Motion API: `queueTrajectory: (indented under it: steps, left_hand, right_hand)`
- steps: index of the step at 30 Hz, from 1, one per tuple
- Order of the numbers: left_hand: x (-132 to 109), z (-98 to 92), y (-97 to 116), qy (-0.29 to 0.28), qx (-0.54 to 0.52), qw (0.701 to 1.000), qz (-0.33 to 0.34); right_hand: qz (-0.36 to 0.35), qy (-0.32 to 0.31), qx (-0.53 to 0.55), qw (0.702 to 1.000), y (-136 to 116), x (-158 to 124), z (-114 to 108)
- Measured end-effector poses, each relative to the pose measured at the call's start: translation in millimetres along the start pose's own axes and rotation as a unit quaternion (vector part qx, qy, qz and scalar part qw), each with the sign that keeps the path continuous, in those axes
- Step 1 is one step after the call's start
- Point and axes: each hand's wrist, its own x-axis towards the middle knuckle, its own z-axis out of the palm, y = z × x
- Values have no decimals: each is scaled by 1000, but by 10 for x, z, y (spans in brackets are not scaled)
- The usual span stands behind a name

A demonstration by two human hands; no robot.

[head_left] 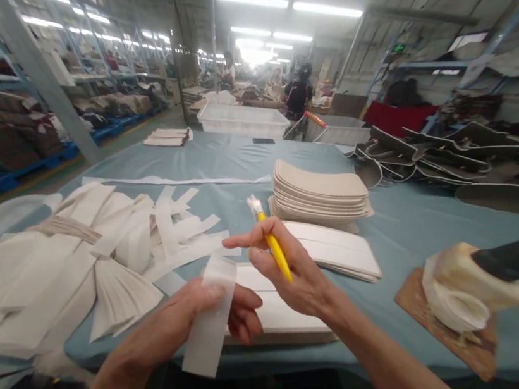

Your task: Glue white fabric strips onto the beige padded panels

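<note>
My left hand (217, 305) pinches a translucent white strip (206, 338) between thumb and fingers, its lower end hanging toward me. In my right hand (292, 260) is a brush with a yellow handle (276, 253), its white bristles tilted up and away; the index finger points left above the strip. Beneath the hands lies a stack of white panels (275, 310), partly hidden by them. Just beyond are more white panels (338, 248) and a pile of beige curved panels (319, 190). Loose white strips (182, 230) lie to the left.
Cream fabric bundles (49, 267) cover the table's left side. At right, a glue-crusted container (458, 289) with a black neck stands on a brown board (414, 301). Dark pieces with pale edges (460, 155) are heaped behind it. White bins (243, 120) and a person (298, 94) are farther back.
</note>
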Motion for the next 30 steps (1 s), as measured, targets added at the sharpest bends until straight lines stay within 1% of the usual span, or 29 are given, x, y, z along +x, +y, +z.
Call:
queueTrajectory:
  steps: [2, 4, 5, 6, 8, 10, 13, 16, 20, 23, 27, 30]
  left_hand:
    - [-18, 75, 59, -45, 19, 998, -43]
    - [-26, 152, 117, -68, 15, 995, -74]
    - [-27, 180, 138, -78, 10, 993, -86]
    - [-27, 198, 151, -85, 5, 992, -98]
    - [-25, 199, 153, -90, 1, 989, -116]
    - [-27, 164, 133, -84, 3, 989, -121]
    - [-45, 110, 102, -79, 10, 990, -117]
    - [-71, 106, 103, -85, 22, 987, -134]
    - [-101, 128, 121, -108, 24, 981, -158]
    - [-122, 111, 114, -116, 19, 978, -170]
    - [-136, 88, 112, -98, 16, 980, -171]
    - [-136, 89, 135, -92, 34, 980, -175]
  right_hand:
    - [-8, -71, -12, 997, -100, 53, -12]
    - [-2, -135, -40, 990, -172, 102, -16]
    - [7, -154, -53, 987, -192, 118, -18]
    - [16, -160, -65, 985, -202, 125, -21]
    - [35, -151, -83, 984, -193, 115, -35]
    - [48, -144, -82, 985, -159, 80, -53]
    - [60, -152, -54, 985, -84, 18, -55]
    - [63, -148, -14, 987, -2, -20, -16]
    - [88, -190, 31, 977, 48, -34, 31]
    - [97, -194, 15, 976, 8, -36, 34]
    - [117, -196, 64, 971, -107, -55, 49]
    - [126, -188, 57, 972, -185, -82, 69]
